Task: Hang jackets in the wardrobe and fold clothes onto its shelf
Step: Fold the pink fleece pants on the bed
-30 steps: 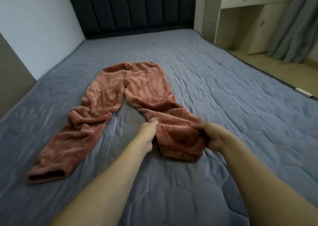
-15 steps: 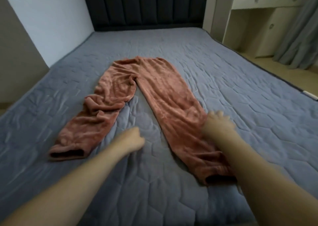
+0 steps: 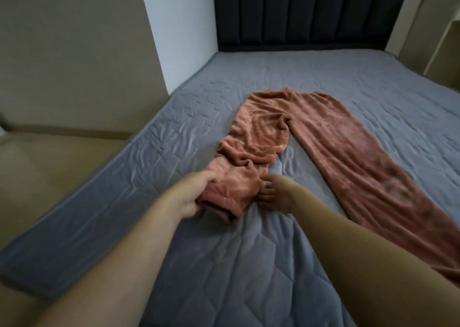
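Grey quilted bedding (image 3: 224,264) fills most of the view, with a dark padded headboard (image 3: 298,13) at the far end and a beige wall to the left.

At the near end of the bunched trouser leg, the left hand (image 3: 191,195) grips the cuff from the outer side, fingers curled into the fleece. The right hand (image 3: 276,195) sits just beside the same cuff on its inner side, fingers bent toward the fabric; whether they have hold of it or only touch it is unclear.

Outward from both hands run the pink fleece trousers (image 3: 323,140), lying on the bed with the waistband at the far end, toward the headboard. The right leg stretches out fairly straight toward the near right corner and passes under the right forearm. The left leg is crumpled short, its cuff (image 3: 224,197) in front of the hands.

Its long axis runs away from the person, so a pull toward the body would probably straighten it for folding.
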Action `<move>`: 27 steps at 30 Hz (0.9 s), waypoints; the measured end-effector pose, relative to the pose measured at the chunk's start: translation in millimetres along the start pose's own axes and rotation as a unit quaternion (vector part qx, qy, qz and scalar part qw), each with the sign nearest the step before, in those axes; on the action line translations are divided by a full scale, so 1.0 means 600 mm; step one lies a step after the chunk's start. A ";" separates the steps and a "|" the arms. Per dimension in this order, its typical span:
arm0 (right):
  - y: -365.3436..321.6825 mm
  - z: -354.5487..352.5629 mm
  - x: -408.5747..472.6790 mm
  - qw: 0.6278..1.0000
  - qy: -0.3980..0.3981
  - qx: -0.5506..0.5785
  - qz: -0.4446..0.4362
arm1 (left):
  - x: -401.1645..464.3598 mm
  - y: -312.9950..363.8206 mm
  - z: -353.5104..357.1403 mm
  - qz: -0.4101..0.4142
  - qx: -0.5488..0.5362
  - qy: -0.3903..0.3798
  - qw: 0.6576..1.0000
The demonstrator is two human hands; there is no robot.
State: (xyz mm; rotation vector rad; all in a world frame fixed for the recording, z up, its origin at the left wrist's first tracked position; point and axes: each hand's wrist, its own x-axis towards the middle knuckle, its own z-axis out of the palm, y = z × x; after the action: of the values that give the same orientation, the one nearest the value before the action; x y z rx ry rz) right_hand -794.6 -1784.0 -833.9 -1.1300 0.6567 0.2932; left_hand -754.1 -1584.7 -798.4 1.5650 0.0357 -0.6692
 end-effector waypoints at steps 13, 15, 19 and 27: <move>0.045 -0.071 -0.087 0.926 0.089 -0.360 0.066 | -0.095 -0.082 -0.015 -0.188 0.264 -0.071 0.943; 0.027 -0.090 -0.107 0.858 0.181 -0.480 -0.030 | -0.077 -0.072 -0.007 -0.102 0.284 0.007 0.953; 0.046 -0.222 -0.180 0.654 0.430 -0.608 -0.129 | -0.082 -0.093 0.008 -0.065 0.250 -0.012 0.966; 0.088 -0.430 -0.324 0.842 0.309 -0.426 0.120 | -0.105 -0.011 0.089 -0.019 0.246 -0.081 0.966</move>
State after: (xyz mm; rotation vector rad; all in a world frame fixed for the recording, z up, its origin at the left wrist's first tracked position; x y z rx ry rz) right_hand -1060.6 -1974.8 -821.2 -2.0448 1.3189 0.4617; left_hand -829.6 -1609.8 -775.1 1.9808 -0.2391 -0.8798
